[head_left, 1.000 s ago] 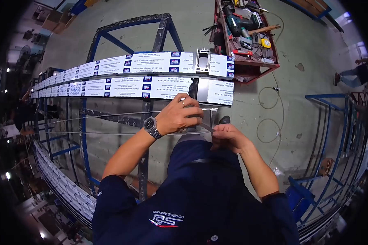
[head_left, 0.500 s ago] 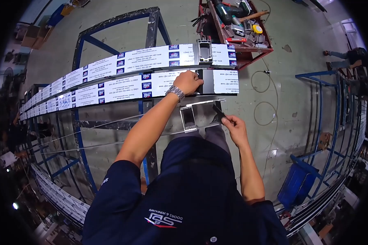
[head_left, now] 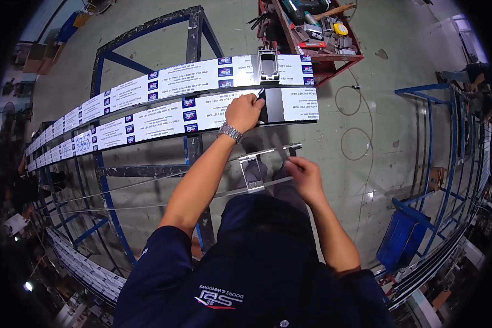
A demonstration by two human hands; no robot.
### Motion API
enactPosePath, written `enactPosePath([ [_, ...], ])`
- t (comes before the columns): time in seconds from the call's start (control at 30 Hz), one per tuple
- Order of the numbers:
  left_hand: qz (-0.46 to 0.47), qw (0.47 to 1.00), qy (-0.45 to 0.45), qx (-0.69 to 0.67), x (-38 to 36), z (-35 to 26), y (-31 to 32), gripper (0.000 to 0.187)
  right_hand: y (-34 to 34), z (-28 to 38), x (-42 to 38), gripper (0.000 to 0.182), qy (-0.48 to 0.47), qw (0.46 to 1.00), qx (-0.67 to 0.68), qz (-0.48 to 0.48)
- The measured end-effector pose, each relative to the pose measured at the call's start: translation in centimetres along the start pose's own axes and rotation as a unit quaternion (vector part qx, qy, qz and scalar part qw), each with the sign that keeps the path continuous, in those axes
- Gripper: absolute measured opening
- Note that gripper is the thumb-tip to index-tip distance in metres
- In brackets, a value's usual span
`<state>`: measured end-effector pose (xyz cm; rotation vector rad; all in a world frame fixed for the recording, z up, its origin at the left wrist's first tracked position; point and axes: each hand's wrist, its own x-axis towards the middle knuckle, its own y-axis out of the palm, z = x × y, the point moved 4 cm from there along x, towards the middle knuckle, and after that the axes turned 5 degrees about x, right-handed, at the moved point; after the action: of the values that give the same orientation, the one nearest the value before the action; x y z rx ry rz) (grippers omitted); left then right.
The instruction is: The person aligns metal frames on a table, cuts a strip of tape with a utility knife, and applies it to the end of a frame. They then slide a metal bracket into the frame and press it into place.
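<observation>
Grasped in the right hand (head_left: 306,177), the thin, flat grey strip (head_left: 279,147) has swung left near frame centre, while the left hand (head_left: 245,112), its grip unclear, alone touches the long white-film-wrapped profile (head_left: 213,113).

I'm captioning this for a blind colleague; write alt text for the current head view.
A person's left hand touches the nearer film-wrapped profile beside a bare dark patch; the right hand holds a thin, blurred strip. A second wrapped profile lies beyond, near a red tool tray.
</observation>
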<state>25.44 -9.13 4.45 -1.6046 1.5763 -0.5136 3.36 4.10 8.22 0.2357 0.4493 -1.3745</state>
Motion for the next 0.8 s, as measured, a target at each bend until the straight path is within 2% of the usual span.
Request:
enactPosePath([
  [0.03, 0.004, 1.000, 0.005, -0.001, -0.1, -0.1, -0.1, 0.039, 1.1, -1.1, 0.8, 0.017, 0.027, 0.999, -0.005, 0.035],
  [0.17, 0.037, 0.999, 0.012, -0.011, -0.2, 0.2, -0.7, 0.036, 3.4, -3.8, 3.0, 0.015, 0.071, 0.997, 0.001, 0.038],
  [0.23, 0.035, 0.999, 0.020, -0.018, -0.3, 0.4, -0.9, 0.036, 4.2, -3.9, 3.7, 0.014, 0.106, 0.990, 0.093, 0.005],
  [0.33, 0.028, 0.998, 0.037, -0.034, -0.4, 1.0, -1.1, 0.036, 5.0, -3.7, 4.1, 0.016, 0.137, 0.981, 0.140, 0.002],
  [0.53, 0.057, 0.985, 0.039, -0.155, 0.0, 2.8, -1.8, 0.036, 5.9, -4.4, 4.6, 0.018, 0.152, 0.966, 0.211, 0.014],
  [0.8, 0.072, 0.977, 0.045, -0.195, -0.4, 3.9, -2.5, 0.038, 7.0, -4.1, 6.6, 0.017, 0.174, 0.958, 0.227, 0.017],
])
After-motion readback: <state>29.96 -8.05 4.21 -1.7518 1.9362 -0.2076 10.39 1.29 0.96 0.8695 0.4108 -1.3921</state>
